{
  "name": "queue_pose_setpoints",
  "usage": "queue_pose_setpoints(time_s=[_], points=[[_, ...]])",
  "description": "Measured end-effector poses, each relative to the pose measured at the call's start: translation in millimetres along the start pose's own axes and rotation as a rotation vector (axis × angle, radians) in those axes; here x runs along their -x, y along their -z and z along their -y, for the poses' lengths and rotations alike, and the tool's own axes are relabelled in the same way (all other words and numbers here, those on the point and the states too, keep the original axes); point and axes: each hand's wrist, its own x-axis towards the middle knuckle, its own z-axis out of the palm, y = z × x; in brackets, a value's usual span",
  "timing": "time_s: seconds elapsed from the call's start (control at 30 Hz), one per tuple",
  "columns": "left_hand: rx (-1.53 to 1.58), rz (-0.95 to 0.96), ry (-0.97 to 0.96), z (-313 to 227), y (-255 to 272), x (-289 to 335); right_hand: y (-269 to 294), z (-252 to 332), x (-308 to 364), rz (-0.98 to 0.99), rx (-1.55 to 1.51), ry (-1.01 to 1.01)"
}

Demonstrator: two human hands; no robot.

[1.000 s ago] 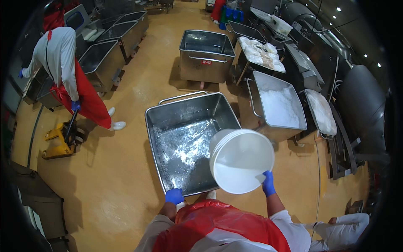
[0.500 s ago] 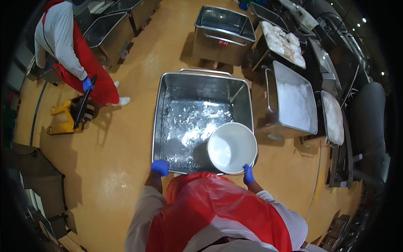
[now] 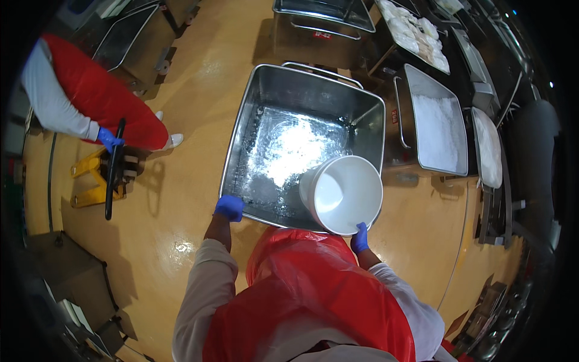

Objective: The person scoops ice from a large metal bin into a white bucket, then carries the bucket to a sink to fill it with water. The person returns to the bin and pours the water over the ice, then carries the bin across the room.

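Observation:
A deep, square stainless steel tub [image 3: 242, 136] stands directly in front of me, its wet bottom shining with what looks like a little water. My left hand [image 3: 230, 208], in a blue glove, is closed over the rim at the tub's near left corner. A white bucket [image 3: 369, 184] leans inside the near right part of the tub, its mouth facing up and showing no contents. At the bucket's near rim my right hand [image 3: 360, 239], gloved in blue too, grips with the thumb over the edge. The right fingers are mostly hidden behind the rim.
A co-worker in a red apron [image 3: 102, 90] holds the black handle [image 3: 114, 169] of a yellow pallet jack [image 3: 90, 181] at the left. On the right is a steel tub of ice [image 3: 439, 136]. Another steel tub [image 3: 316, 39] stands beyond mine; machinery [image 3: 534, 175] lines the right.
In view, the tub has turned a little clockwise, with the bucket shifting right and up. Both my hands keep their grips. The co-worker and pallet jack handle appear closer.

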Motion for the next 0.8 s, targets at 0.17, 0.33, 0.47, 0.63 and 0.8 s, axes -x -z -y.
queue_pose_setpoints(time_s=[0.17, 0.33, 0.47, 0.63, 0.8], points=[[-0.066, -0.032, -0.025, 25, 30, -44, -26, -6, -19, -0.116, -0.073, 0.040], [-0.055, -0.083, -0.066, 52, 68, -90, -60, 30, -66, -0.067, -0.042, 0.198], [0.005, -0.109, -0.030, 45, 115, -119, -73, 70, -118, -0.061, -0.042, 0.189], [-0.017, -0.120, -0.028, 40, 149, -161, -98, 123, -174, -0.057, -0.038, 0.195], [0.045, -0.234, -0.029, 46, 162, -193, -129, 171, -216, -0.055, -0.007, 0.235]])
